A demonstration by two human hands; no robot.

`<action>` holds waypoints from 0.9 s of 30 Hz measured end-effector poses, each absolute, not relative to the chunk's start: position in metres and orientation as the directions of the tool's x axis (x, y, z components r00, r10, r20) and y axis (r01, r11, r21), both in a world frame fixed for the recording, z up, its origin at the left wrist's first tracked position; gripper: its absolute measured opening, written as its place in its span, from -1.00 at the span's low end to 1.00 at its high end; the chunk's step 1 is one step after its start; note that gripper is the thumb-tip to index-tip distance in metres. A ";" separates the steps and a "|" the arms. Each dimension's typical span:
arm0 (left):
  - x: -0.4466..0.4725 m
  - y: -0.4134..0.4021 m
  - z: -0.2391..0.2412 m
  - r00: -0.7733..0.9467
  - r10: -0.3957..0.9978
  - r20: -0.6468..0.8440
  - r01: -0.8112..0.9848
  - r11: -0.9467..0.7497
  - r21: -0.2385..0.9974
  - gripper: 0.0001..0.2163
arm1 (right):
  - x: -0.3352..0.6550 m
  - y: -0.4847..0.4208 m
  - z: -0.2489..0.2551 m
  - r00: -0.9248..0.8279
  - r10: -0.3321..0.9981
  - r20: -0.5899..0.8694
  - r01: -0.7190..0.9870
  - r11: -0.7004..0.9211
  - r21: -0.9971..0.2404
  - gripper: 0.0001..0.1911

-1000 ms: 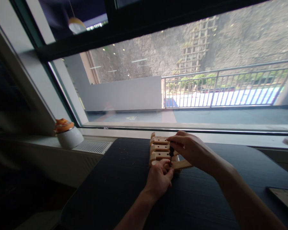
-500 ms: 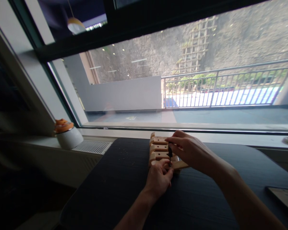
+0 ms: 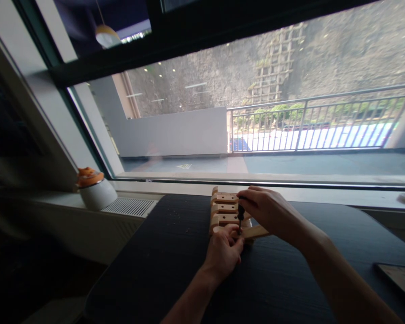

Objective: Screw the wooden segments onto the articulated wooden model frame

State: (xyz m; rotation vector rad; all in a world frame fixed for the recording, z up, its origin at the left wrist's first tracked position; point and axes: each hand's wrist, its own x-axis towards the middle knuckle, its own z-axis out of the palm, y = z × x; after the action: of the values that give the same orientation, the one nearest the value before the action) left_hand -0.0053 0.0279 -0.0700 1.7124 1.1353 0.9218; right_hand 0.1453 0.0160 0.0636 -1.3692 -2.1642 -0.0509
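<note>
A row of light wooden blocks with small holes lies on the dark table near the window. My right hand is closed around a small black screwdriver held upright, its tip down on the nearest wooden piece. My left hand is curled against the near end of the blocks, fingers pinched at the spot where the tool's tip meets the wood. What the left fingers pinch is too small to make out.
A white pot with an orange lid stands on the sill at the left beside a vent grille. A flat tablet-like object lies at the table's right edge. Small crumbs dot the table left of the blocks.
My right hand has rotated slightly around the screwdriver's handle, back and forth; the tool stays upright on the same spot. My left hand and the blocks have not moved.
</note>
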 end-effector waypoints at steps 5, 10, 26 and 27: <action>-0.005 0.028 -0.072 0.313 0.941 0.127 0.309 -0.228 0.923 -0.76 | 0.140 0.016 0.063 -0.229 0.849 0.476 0.894 0.378 -0.243 -0.78; -0.006 0.029 -0.072 0.314 0.941 0.124 0.301 -0.223 0.927 -0.73 | 0.137 0.012 0.064 -0.313 0.837 0.448 0.842 0.463 -0.277 -0.71; -0.006 0.028 -0.070 0.313 0.941 0.126 0.317 -0.229 0.920 -0.76 | 0.146 0.020 0.058 -0.312 0.844 0.436 0.825 0.469 -0.317 -0.72; -0.006 0.028 -0.071 0.311 0.942 0.126 0.317 -0.228 0.921 -0.75 | 0.146 0.019 0.058 -0.311 0.842 0.441 0.823 0.471 -0.318 -0.71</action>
State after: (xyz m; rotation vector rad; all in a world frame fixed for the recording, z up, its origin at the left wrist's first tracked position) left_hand -0.0058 0.0282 -0.0707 1.7297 1.1403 0.9261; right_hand 0.1457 0.0192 0.0582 -1.3757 -2.1671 0.0452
